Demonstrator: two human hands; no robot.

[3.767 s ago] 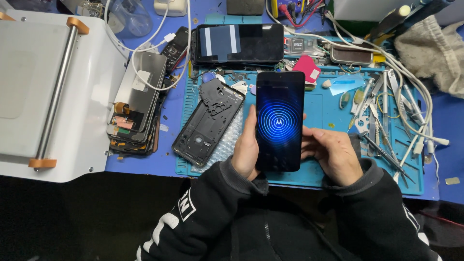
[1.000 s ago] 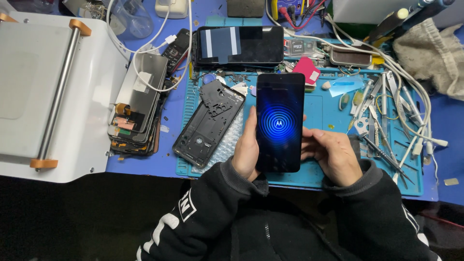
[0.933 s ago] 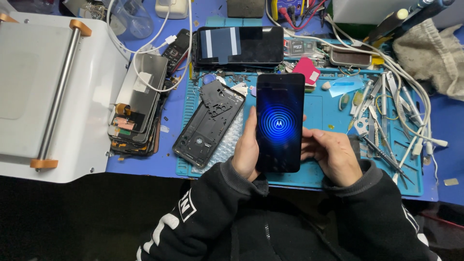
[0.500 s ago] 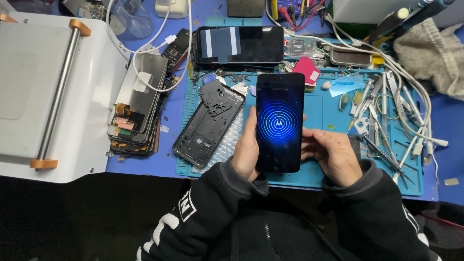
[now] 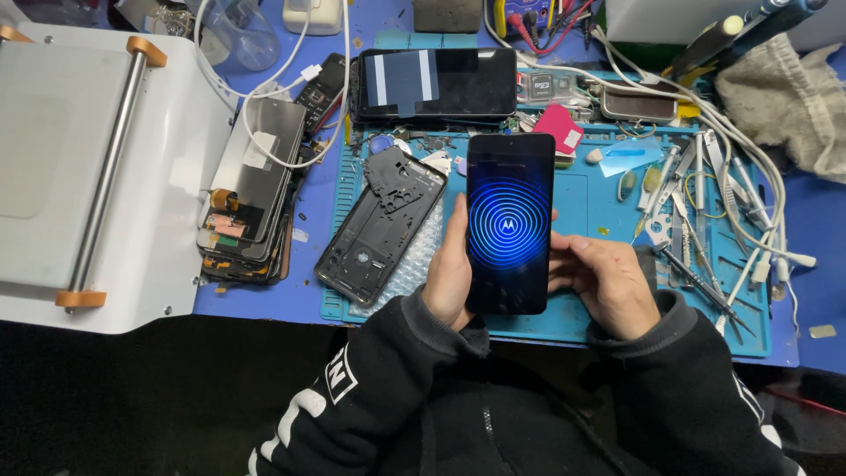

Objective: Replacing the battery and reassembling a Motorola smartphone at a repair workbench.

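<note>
Holding lit phone (image 5: 509,225), pink label (image 5: 558,126) behind

- The person wears a black hooded sweatshirt with long sleeves.
- Ribbed dark grey cuffs end at the wrists of the bare left hand (image 5: 449,278) and right hand (image 5: 608,282).
- Large white printed shapes mark the left sleeve.
- A zip runs down the chest.
</note>
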